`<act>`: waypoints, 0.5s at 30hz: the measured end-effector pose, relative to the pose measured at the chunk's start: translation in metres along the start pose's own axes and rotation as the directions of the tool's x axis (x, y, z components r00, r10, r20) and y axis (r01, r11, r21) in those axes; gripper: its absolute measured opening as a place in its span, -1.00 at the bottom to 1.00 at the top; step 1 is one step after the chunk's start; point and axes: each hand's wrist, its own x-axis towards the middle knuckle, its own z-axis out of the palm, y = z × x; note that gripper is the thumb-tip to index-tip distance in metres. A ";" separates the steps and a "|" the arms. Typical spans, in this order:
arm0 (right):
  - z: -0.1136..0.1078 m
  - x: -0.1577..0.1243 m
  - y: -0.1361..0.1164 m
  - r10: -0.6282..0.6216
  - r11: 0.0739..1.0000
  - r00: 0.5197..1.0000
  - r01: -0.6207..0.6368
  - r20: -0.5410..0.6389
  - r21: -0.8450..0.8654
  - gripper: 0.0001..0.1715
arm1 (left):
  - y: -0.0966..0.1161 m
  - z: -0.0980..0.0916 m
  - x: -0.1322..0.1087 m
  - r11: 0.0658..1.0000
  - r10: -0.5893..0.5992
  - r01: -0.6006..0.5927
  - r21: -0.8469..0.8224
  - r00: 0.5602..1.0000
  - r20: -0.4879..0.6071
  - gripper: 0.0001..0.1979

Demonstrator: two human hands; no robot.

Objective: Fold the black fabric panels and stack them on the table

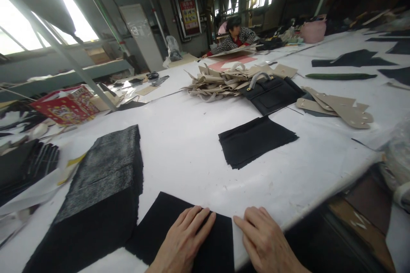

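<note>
My left hand (188, 236) lies with its fingers stretched out on a black sheet of fabric or leather (162, 217) at the table's near edge. Beside that sheet's right corner is my right hand (264, 234), its fingers curled in and the index fingertip at the edge. Its thumb and whatever it may pinch are hidden. To the left, a long stack of black pieces (105, 204) with a grey speckled part touches or nearly touches the sheet. Farther ahead lies a small pile of black cut pieces (256, 140) with uneven edges.
A black handbag (273, 94) leans by a heap of beige pieces (221, 81). Beige straps (339, 104) lie to the right. A slanted pole (83, 72) rises near a red bag (65, 104). Across the white table (179, 136), a person (235, 38) bends over flat sheets.
</note>
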 end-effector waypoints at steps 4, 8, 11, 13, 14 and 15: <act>0.005 0.012 -0.012 -0.017 0.999 1.000 0.018 0.022 -0.040 -0.56 | 0.000 0.002 0.000 1.000 0.016 -0.016 -0.013 0.999 -0.033 -0.28; 0.018 0.010 -0.014 -0.100 0.976 0.994 0.092 -0.034 -0.199 -0.65 | -0.024 0.010 -0.010 0.999 -0.013 0.007 -0.045 0.991 -0.130 -0.31; 0.025 0.010 -0.007 -0.070 0.978 0.995 0.055 -0.071 -0.200 -0.84 | -0.053 0.012 -0.014 0.971 -0.205 0.190 -0.145 0.974 -0.095 -0.54; 0.034 0.016 -0.002 -0.022 0.985 0.993 0.001 -0.115 -0.173 -0.81 | -0.066 0.008 -0.010 0.915 -0.327 0.326 -0.237 0.944 0.036 -0.71; 0.040 0.021 0.001 -0.007 0.988 0.989 -0.016 -0.145 -0.154 -0.76 | -0.069 0.005 -0.007 0.889 -0.353 0.371 -0.270 0.929 0.112 -0.76; 0.048 0.027 0.003 -0.006 0.991 0.984 -0.019 -0.180 -0.135 -0.73 | -0.070 0.001 -0.003 0.870 -0.360 0.398 -0.292 0.916 0.176 -0.80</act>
